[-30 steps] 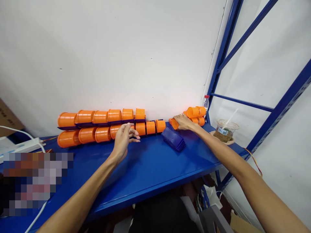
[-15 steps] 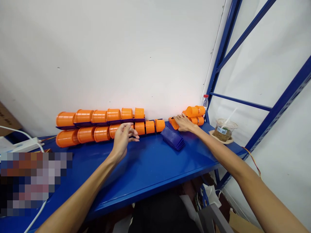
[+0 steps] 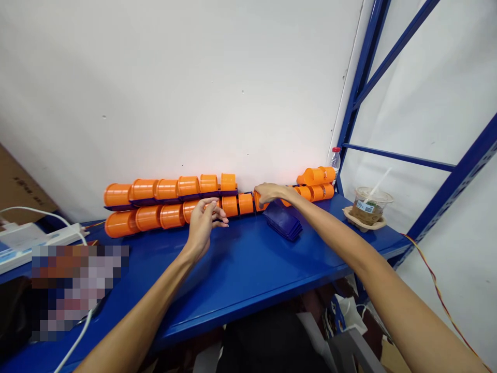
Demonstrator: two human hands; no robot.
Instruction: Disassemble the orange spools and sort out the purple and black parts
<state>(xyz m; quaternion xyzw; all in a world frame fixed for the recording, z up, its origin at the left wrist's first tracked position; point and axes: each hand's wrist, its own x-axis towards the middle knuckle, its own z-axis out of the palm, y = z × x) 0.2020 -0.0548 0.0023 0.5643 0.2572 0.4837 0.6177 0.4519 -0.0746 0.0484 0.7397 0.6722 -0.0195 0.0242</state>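
Observation:
Orange plastic cups lie on their sides in two stacked rows, with an upper cup (image 3: 117, 195) and a lower cup (image 3: 120, 224) at the left ends. Dark blue strips show between the rows. My left hand (image 3: 204, 223) hovers before the lower row, its fingers loosely bent and apart, nothing visible in them. Curled over an orange cup (image 3: 257, 201) in the lower row is my right hand (image 3: 271, 192), which hides much of that cup. A stack of dark blue folded pieces (image 3: 283, 223) lies on the blue table (image 3: 233, 264), just below my right wrist.
More orange cups (image 3: 316, 176) are stacked at the right. Behind them stands a bottle (image 3: 335, 158). A lidded drink cup (image 3: 368, 204) with a straw sits in a cardboard holder at the right. A power strip (image 3: 42, 241) and white cable are at the left. Blue shelf frame (image 3: 399, 158) rises right.
My right hand has moved left, from the cups beyond the dark blue stack to the cup left of it. My left hand stays in about the same place. The view has shifted slightly.

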